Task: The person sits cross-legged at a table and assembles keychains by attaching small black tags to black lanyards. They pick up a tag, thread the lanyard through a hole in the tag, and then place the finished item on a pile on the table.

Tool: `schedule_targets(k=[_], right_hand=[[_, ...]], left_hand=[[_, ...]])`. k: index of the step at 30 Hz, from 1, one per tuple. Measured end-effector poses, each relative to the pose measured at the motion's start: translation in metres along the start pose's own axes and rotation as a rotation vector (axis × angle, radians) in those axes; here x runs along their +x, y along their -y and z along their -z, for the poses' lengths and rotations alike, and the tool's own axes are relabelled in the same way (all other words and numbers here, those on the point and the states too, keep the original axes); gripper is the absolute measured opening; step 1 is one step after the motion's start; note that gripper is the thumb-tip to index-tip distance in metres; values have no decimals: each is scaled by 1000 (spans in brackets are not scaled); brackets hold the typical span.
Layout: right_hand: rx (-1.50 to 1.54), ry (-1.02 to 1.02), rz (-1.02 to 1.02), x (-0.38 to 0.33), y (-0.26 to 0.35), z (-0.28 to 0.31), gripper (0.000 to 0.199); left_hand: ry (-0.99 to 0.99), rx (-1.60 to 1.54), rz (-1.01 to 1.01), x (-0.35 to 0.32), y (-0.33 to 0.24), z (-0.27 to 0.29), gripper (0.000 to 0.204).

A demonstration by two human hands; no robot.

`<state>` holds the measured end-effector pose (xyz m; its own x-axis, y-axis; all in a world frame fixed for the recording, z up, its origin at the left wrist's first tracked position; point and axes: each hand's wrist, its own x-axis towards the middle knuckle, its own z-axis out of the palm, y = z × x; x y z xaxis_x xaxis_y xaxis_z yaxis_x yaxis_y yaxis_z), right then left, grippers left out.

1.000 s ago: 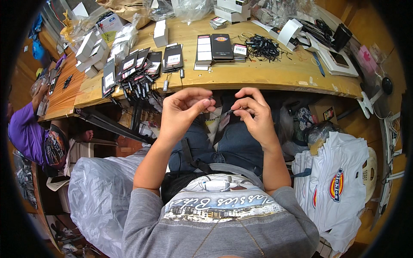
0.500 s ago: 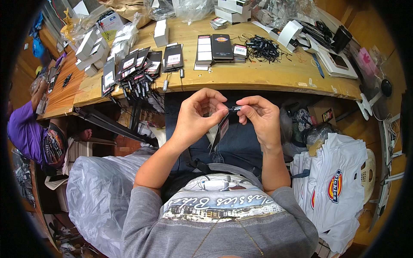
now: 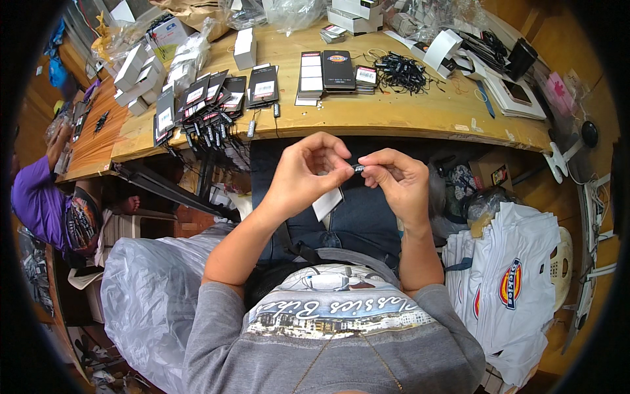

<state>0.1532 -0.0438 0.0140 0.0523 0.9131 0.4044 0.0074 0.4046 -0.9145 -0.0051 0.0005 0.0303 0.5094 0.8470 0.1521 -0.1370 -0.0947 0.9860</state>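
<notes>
Over my lap, both hands are held up in front of the table edge. My right hand pinches a small black string seal with pale lettering between thumb and fingertips. The fingertips of my left hand are closed at the other end of that seal; its thin string is too fine to make out. Below my left hand hangs a hang tag, its pale side showing and its upper part hidden by the hand.
On the wooden table lie finished-looking black tags with seals dangling over the edge, stacked cards, a heap of black seals and a phone. White shirts are piled right; a plastic bag lies left. A person in purple sits far left.
The hanging tag has swung round from its dark, nearly edge-on side to its pale side and shifted slightly left. Both hands have moved only a little, staying close together.
</notes>
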Motion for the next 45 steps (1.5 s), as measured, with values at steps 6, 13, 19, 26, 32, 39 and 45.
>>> schedule_targets(k=[6,13,19,26,32,39,45], right_hand=[[34,82,-19,1,0,5,8],[184,142,-211,4,5,7,8],[201,157,-223,5,5,6,8],[263,116,-197,2,9,0,8],[299,112,-189,1,9,-2,6],[282,97,-177,1,8,-3,5],[266,102,-176,2,5,-4,5]], left_hand=[[191,-42,34,4,0,4,21],[247,266,-144,7,-11,15,10],[299,311,-187,4,-15,19,7],[296,352,-368,5,-16,19,7],[310,325,-377,4,-17,19,7],[288,277,-391,4,-9,19,6],[251,267,-388,6,-4,18,3]])
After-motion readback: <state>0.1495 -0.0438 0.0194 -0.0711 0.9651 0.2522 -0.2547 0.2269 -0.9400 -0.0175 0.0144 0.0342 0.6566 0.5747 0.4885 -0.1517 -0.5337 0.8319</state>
